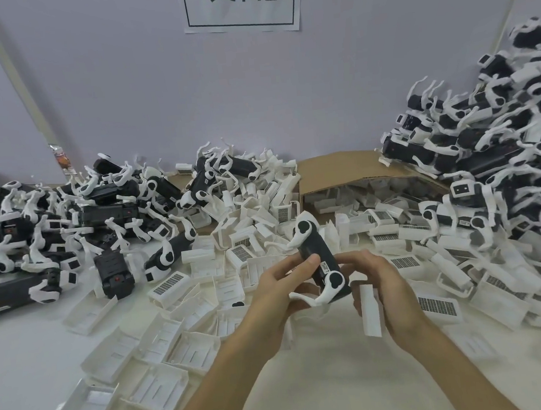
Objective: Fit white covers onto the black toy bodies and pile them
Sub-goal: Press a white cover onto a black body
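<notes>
Forearms reach in from the near edge of the worktop (23, 367). At their ends the left hand (279, 291) grips a black body (320, 259) low down, with the thumb pressed on its side and the fingers curled beneath. The right hand (386, 289) curls round a white cover (370, 311), held upright just beside the body's near end and not yet fitted (which face goes on, I cannot tell). The body is held above mid-worktop, its long axis running from the hands up and away, leaning slightly left, with the far end pointing at the back edge. Loose covers (234, 251) lie all around, and more spill from a box (351, 167) at the back. At the left edge is a heap (50, 226) of bare bodies, and in the far right corner a tall pile (488, 150) of covered ones. By my reckoning a good share is done, with plenty left.
</notes>
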The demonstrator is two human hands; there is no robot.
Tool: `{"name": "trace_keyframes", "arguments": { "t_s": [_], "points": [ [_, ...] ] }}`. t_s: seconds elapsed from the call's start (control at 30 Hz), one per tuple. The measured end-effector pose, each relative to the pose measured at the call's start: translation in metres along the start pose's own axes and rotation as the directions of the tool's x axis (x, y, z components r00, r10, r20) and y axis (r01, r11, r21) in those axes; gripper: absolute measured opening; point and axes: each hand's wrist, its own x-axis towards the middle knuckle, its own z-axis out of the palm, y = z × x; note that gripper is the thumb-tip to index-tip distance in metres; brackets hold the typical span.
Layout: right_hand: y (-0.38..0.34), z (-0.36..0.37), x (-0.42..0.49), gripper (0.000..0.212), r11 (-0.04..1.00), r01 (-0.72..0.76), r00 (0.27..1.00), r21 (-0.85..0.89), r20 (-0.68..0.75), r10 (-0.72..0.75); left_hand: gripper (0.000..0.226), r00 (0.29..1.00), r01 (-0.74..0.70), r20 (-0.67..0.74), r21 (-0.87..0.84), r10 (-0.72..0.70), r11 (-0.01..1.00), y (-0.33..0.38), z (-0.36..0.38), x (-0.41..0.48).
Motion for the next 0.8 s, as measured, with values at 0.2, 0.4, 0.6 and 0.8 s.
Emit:
{"name": "trace_keyframes", "arguments": {
  "t_s": [0.2, 0.4, 0.6, 0.8],
  "points": [
    [0.002, -0.01, 0.002, 0.036, 0.99, 0.118, 0.98, 0.08, -0.172, -0.103, 0.03, 0.999, 0.043, 0.024, -0.028, -0.043, 0.999, 0.002, -0.001, -0.001],
    [0.004, -0.018, 0.004, 0.021, 0.984, 0.146, 0.933, 0.106, -0.347, -0.101, 0.033, 0.995, 0.073, 0.063, -0.023, -0.072, 0.997, 0.002, -0.002, -0.002],
    [0.007, -0.026, 0.01, 0.031, 0.962, 0.201, 0.842, 0.185, -0.534, -0.074, 0.025, 0.974, 0.122, 0.184, 0.057, -0.13, 0.991, -0.001, 0.003, -0.004],
    [0.005, -0.032, 0.015, 0.051, 0.934, 0.216, 0.76, 0.285, -0.65, 0.022, 0.052, 0.968, 0.112, 0.21, 0.128, -0.137, 0.985, -0.006, 0.005, -0.002]
  ]
}}
